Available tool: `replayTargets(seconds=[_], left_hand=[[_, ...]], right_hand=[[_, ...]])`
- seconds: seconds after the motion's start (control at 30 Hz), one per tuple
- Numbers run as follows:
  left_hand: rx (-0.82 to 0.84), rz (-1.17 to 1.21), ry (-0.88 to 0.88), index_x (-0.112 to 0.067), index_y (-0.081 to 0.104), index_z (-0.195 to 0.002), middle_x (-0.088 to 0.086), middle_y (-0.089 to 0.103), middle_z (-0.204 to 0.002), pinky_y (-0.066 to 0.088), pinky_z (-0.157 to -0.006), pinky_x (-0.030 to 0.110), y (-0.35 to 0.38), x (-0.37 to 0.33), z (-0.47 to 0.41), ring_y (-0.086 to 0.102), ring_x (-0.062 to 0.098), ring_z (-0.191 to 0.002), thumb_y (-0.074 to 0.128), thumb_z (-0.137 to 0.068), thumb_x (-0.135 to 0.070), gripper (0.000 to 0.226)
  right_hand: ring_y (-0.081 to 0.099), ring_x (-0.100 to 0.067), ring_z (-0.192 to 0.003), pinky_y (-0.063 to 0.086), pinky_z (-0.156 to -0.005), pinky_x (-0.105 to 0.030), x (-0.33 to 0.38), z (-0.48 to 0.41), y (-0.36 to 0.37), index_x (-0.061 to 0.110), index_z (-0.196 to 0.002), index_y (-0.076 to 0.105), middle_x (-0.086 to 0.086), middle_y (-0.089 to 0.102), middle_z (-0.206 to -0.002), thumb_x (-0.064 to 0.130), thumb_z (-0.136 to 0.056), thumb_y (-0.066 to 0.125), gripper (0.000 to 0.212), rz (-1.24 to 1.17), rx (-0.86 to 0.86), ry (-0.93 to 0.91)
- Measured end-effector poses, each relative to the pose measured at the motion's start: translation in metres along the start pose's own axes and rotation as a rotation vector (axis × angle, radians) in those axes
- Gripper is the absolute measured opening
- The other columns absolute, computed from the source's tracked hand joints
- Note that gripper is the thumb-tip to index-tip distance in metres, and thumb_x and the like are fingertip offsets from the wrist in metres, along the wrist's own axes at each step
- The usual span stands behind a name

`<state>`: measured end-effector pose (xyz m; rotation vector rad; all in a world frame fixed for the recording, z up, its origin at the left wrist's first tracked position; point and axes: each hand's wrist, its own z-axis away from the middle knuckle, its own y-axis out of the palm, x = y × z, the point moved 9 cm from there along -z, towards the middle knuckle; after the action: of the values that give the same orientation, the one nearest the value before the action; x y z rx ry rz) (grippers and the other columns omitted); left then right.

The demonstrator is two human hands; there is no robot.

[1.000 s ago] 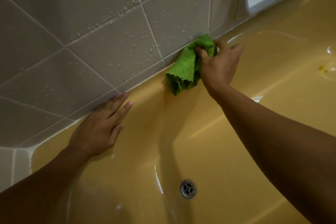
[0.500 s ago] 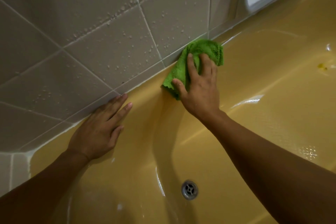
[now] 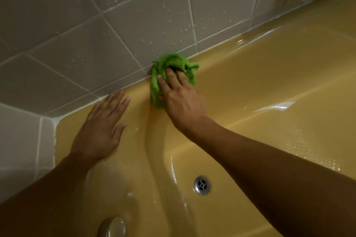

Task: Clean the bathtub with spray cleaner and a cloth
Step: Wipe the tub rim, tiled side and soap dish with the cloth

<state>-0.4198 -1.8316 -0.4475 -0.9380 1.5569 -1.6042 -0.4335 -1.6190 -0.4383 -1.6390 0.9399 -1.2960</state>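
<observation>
1. Right hand (image 3: 181, 102): fingers spread, near-straight, pressing the cloth (image 3: 171, 60) onto the tub (image 3: 250, 82) rim at the tile (image 3: 134, 25) seam. No pinch visible.
2. Left hand (image 3: 100, 127): palm flat on the rim just left of the cloth, holding nothing. Likely a brace.
3. Step: rim wipe. Best done with even pressure, cloth edge pushed into the seam, overlapping strokes along the rim.
4. Cloth is bunched. Long axis runs across the rim, top end at the seam, lower end over the inner edge.
</observation>
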Motion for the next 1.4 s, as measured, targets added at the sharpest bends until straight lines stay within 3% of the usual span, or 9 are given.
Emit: replayTargets(seconds=[0.17,0.4,0.63,0.8,0.9,1.07,1.2,1.27,1.4], left_hand=[[-0.028,0.053,-0.159,-0.034,0.019,-0.164,-0.014,0.010,-0.172,0.016,-0.127,0.048,0.001,0.014,0.033,0.008,0.010,-0.159,0.037,-0.099,-0.045,0.069],[-0.069,0.086,-0.253,-0.035,0.020,-0.163,-0.014,0.013,-0.171,0.015,-0.127,0.048,0.002,0.022,0.055,0.008,0.010,-0.159,0.038,-0.100,-0.046,0.067],[-0.100,0.087,-0.286,-0.033,0.021,-0.164,-0.011,0.014,-0.172,0.015,-0.127,0.050,0.003,0.021,0.062,0.009,0.011,-0.159,0.038,-0.101,-0.044,0.066],[-0.134,0.107,-0.330,-0.034,0.024,-0.163,-0.011,0.017,-0.171,0.014,-0.127,0.050,0.002,0.021,0.067,0.013,0.013,-0.158,0.040,-0.100,-0.045,0.066],[-0.151,0.143,-0.391,-0.035,0.027,-0.162,-0.011,0.018,-0.170,0.012,-0.127,0.052,0.002,0.024,0.074,0.014,0.014,-0.158,0.043,-0.100,-0.046,0.065],[-0.183,0.164,-0.467,-0.034,0.031,-0.160,-0.009,0.022,-0.169,0.014,-0.125,0.057,0.001,0.025,0.092,0.016,0.016,-0.158,0.043,-0.100,-0.048,0.064],[-0.143,0.150,-0.541,-0.039,0.025,-0.162,-0.013,0.016,-0.170,0.012,-0.124,0.061,0.004,0.028,0.102,0.013,0.014,-0.158,0.039,-0.097,-0.055,0.068],[-0.124,0.117,-0.578,-0.042,0.019,-0.162,-0.015,0.012,-0.171,0.010,-0.124,0.063,0.003,0.027,0.106,0.010,0.013,-0.158,0.036,-0.098,-0.058,0.068],[-0.135,0.061,-0.655,-0.043,0.017,-0.162,-0.014,0.012,-0.171,0.013,-0.120,0.069,0.002,0.020,0.116,0.011,0.016,-0.158,0.032,-0.100,-0.058,0.065]], right_hand=[[0.017,-0.027,-0.155,0.035,-0.116,-0.049,-0.050,0.004,-0.014,0.032,-0.162,0.019,-0.001,0.020,-0.169,0.037,-0.109,0.038,0.056,0.045,0.010,-0.052],[0.024,-0.033,-0.151,0.030,-0.118,-0.057,-0.135,0.005,-0.048,0.030,-0.157,0.031,-0.008,0.028,-0.164,0.050,-0.103,0.035,0.057,0.099,-0.121,0.174],[0.031,-0.040,-0.142,0.032,-0.115,-0.048,-0.072,-0.007,-0.040,0.016,-0.154,0.041,-0.020,0.037,-0.156,0.040,-0.107,0.040,0.053,0.099,-0.089,0.132],[0.042,-0.032,-0.132,0.049,-0.088,-0.042,-0.002,-0.008,-0.021,0.023,-0.152,0.044,-0.010,0.050,-0.142,0.048,-0.105,0.042,0.054,0.161,0.002,-0.033],[0.047,-0.027,-0.121,0.040,-0.071,-0.036,0.039,-0.015,-0.012,0.023,-0.148,0.046,-0.005,0.056,-0.129,0.049,-0.106,0.038,0.050,0.233,0.061,-0.146],[0.049,-0.027,-0.118,0.036,-0.066,-0.034,0.050,-0.017,-0.002,0.023,-0.153,0.041,-0.006,0.056,-0.129,0.053,-0.105,0.036,0.056,0.293,0.089,-0.218],[0.047,-0.028,-0.127,0.050,-0.073,-0.037,0.034,-0.008,0.002,0.029,-0.159,0.029,-0.008,0.049,-0.146,0.052,-0.105,0.037,0.059,0.272,0.091,-0.289],[0.040,-0.030,-0.139,0.053,-0.088,-0.043,0.025,-0.003,0.003,0.032,-0.161,0.022,-0.008,0.039,-0.158,0.048,-0.106,0.037,0.059,0.265,0.112,-0.308],[0.025,-0.031,-0.152,0.028,-0.121,-0.046,0.013,0.000,0.002,0.035,-0.162,0.014,-0.008,0.027,-0.166,0.039,-0.108,0.038,0.059,0.272,0.139,-0.384]])
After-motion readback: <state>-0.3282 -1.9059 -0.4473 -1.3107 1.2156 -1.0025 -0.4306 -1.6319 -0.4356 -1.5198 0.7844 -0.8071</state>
